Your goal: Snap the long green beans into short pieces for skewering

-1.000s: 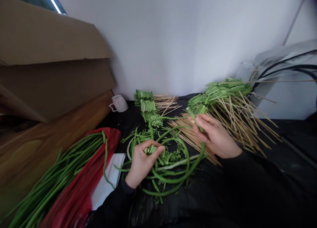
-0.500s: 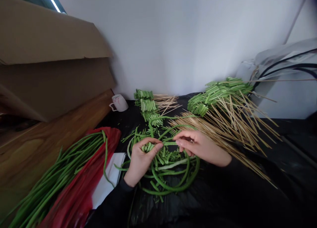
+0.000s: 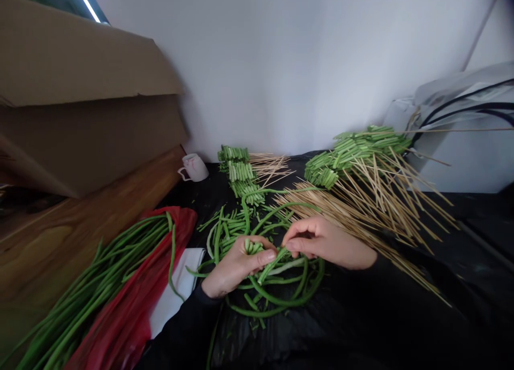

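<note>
My left hand (image 3: 236, 263) is closed around a small bunch of cut green bean pieces (image 3: 252, 247), whose ends show above the thumb. Close by on the right, my right hand (image 3: 317, 242) pinches more bean pieces (image 3: 270, 266) at their upper end; these slant down beside the left thumb. Under both hands lies a heap of loose cut pieces and long curled green beans (image 3: 297, 300). Behind the heap are stacked skewered bean bundles (image 3: 241, 172), with their sticks pointing right.
At left, a red plastic bag (image 3: 120, 311) holds long beans beside a white sheet (image 3: 176, 284). A mug (image 3: 193, 167) stands near a cardboard box (image 3: 88, 65). Bamboo skewers (image 3: 341, 214) and more skewered beans (image 3: 357, 150) lie at right on black plastic (image 3: 474, 284).
My left hand has lowered slightly and turned, tilting its bunch. The pieces at my right fingertips, level between the hands before, now slant down to the left.
</note>
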The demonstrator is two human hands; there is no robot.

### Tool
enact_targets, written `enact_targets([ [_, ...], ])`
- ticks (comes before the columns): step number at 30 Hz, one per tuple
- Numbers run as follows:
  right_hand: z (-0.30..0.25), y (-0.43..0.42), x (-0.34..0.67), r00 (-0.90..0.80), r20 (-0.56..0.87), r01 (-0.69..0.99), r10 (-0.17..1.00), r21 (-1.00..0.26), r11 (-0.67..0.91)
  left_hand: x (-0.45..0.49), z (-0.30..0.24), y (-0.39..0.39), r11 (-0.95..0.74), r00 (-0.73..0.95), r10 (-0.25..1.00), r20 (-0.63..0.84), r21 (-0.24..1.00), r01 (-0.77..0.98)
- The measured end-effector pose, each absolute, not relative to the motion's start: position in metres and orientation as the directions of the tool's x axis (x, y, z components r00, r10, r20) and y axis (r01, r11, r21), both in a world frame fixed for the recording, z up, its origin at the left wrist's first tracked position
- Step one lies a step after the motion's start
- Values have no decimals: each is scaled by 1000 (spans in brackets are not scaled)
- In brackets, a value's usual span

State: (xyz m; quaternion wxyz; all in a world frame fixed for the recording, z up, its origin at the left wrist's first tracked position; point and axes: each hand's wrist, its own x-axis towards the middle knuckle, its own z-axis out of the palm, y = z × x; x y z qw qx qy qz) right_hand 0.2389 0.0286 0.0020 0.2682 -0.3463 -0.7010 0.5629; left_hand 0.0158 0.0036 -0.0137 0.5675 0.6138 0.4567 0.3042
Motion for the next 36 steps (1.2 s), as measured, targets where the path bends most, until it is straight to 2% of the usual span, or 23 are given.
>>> enact_targets([
  [5, -1, 27, 234, -612, 42, 195, 789, -960, 203, 15, -5, 1, 1, 499, 849, -174, 945, 327],
  [13, -3, 23, 228, -566, 105, 178, 817, -953, 246, 17, -7, 3, -96, 415, 908, -56, 937, 337],
  [17, -5, 25, 228, -477, 145, 235, 867, -929, 285, 16, -16, 6, -42, 241, 970, -13, 974, 223],
  [22, -3, 25, 229, -525, 139, 220, 840, -931, 292, 17, -27, 7, -45, 83, 996, 35, 991, 122],
  [29, -11, 18, 216, -580, 68, 132, 812, -976, 176, 23, -28, 7, -79, 37, 996, 79, 997, -3],
  [36, -10, 14, 209, -516, 41, 108, 856, -988, 113, 24, -24, 9, -36, 44, 998, 44, 983, -178],
])
